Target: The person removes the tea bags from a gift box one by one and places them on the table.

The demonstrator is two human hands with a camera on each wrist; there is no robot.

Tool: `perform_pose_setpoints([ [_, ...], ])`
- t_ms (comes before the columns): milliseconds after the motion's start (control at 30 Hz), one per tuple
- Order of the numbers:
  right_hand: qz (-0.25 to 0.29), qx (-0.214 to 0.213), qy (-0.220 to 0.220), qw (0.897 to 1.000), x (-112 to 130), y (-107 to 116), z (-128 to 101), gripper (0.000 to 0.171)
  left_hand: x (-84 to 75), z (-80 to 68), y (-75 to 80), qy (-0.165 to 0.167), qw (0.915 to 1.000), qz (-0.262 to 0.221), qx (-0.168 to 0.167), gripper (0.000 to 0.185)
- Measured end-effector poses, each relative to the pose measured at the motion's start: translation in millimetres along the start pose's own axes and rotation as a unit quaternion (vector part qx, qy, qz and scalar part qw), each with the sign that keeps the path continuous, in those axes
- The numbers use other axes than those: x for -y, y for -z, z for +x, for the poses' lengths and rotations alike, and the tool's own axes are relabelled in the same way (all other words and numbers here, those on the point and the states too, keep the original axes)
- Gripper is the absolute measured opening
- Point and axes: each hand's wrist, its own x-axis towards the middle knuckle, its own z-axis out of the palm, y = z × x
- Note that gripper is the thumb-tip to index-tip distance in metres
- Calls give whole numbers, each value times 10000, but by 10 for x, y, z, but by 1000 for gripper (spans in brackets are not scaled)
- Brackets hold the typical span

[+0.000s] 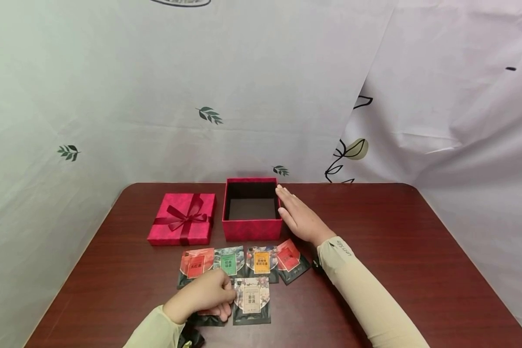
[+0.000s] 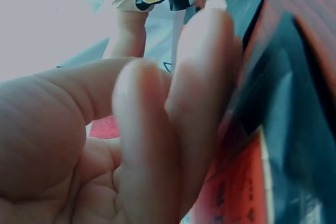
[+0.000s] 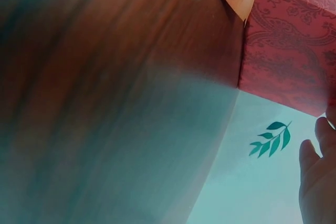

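Note:
My left hand [image 1: 206, 292] is over the near tea sachets, its thumb and forefinger pinching the left edge of a white-and-black tea sachet [image 1: 251, 302]. That sachet lies flat on the table. Under the same hand is another sachet with a red label [image 2: 231, 198], mostly hidden from the head view. My right hand [image 1: 302, 217] rests with straight fingers against the right wall of an open red gift box [image 1: 252, 229]. Behind the near sachets, a row holds a red sachet [image 1: 195, 265], a green one [image 1: 228, 263], an orange-labelled one [image 1: 262, 263] and a tilted red one [image 1: 290, 261].
A red box lid [image 1: 182, 220] with a dark ribbon bow lies left of the box. A small black item [image 1: 191, 337] is at the near edge by the left sleeve. Behind the brown table [image 1: 396, 251] hangs a pale curtain [image 1: 252, 96] with leaf prints.

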Motion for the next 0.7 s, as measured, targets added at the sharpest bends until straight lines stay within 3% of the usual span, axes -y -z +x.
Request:
perform_pose_setpoints([
  [200,-2,-15,15,10000,-23,-20,17,62,8,52,83,-511,9976,138,-455,17],
  [467,104,58,-272,9996,-38,28,-35,63,-63,27,287,-866,9842,387,-1493,9],
  [600,445,39,-554,9975,-57,59,-92,62,-126,-26,474,-1034,9671,595,-2247,5],
  [700,491,9,-746,9960,-123,79,-152,62,-127,-9,646,-1226,9410,1205,-2915,7],
])
